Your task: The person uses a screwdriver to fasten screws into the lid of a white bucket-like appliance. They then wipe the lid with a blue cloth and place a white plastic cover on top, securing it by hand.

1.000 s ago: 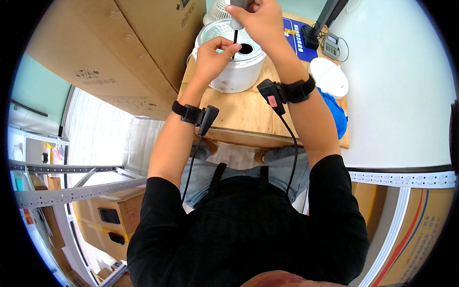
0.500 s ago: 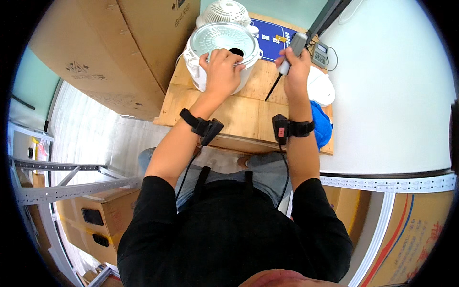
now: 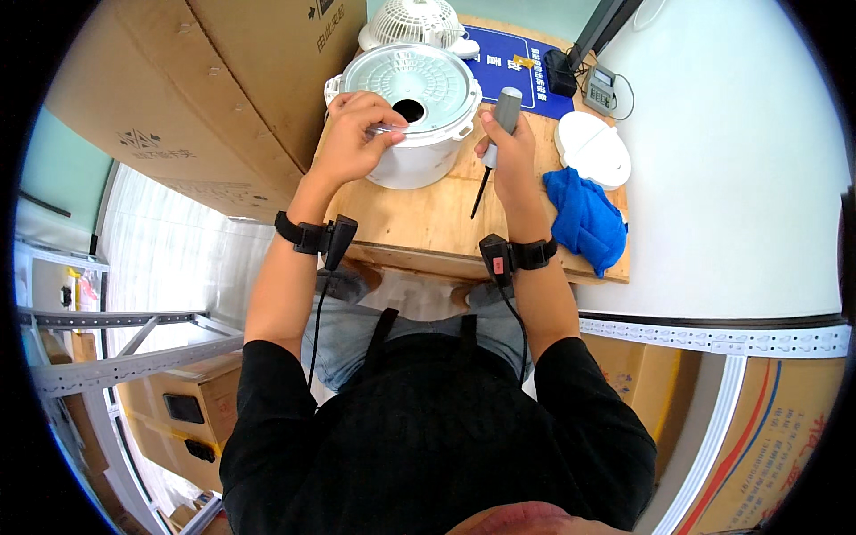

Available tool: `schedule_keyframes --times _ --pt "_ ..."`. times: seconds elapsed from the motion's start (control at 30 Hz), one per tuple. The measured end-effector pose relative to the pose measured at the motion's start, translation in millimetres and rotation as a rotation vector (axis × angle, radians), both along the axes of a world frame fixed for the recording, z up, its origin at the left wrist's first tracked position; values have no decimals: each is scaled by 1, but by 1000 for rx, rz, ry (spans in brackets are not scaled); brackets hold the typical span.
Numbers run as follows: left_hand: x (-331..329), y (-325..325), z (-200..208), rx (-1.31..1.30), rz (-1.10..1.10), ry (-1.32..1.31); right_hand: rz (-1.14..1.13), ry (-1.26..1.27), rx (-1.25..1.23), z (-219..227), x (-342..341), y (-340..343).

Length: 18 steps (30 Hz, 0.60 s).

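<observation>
A white rice cooker (image 3: 419, 165) stands on the wooden table, topped by a round silvery lid panel (image 3: 412, 73) with a dark round hole near its front. My left hand (image 3: 355, 134) is closed in a pinch at the front-left rim of this lid panel, thumb and fingers gripping its edge. In my right hand (image 3: 514, 152), just right of the cooker, is a screwdriver (image 3: 507, 111) with a grey handle. Its dark shaft slants down toward the tabletop, tip apart from the cooker.
Behind the cooker sits a white slotted dome (image 3: 415, 22) by a blue printed sheet (image 3: 504, 67). On the right lie a white rounded cover (image 3: 593, 147), a blue cloth (image 3: 584, 218) and a grey desk device (image 3: 599, 89). A tall cardboard box (image 3: 205, 98) borders the table's left.
My left hand has shifted left along the rim. The lid panel's hole has swung from the right front to the front. My right hand has come down and left with the screwdriver.
</observation>
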<state>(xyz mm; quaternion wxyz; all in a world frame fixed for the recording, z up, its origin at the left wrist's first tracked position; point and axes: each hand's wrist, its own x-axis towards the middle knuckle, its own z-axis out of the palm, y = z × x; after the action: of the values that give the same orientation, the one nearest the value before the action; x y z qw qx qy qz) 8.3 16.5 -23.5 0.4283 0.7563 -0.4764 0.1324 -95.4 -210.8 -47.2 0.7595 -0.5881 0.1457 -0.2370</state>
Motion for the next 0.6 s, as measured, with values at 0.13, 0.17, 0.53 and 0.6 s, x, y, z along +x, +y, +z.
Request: schedule_keyframes --times 0.13,0.17,0.53,0.6 --pt "10 5 -4 15 -8 -10 -51 25 64 6 -10 5" --pt "11 5 -5 13 -8 -13 -79 27 84 6 -13 5" --pt "-72 -67 -10 -255 -97 137 -313 -62 114 -2 -56 -68" --pt "-84 -102 -26 -70 -105 408 -336 -120 165 -6 -57 -80"
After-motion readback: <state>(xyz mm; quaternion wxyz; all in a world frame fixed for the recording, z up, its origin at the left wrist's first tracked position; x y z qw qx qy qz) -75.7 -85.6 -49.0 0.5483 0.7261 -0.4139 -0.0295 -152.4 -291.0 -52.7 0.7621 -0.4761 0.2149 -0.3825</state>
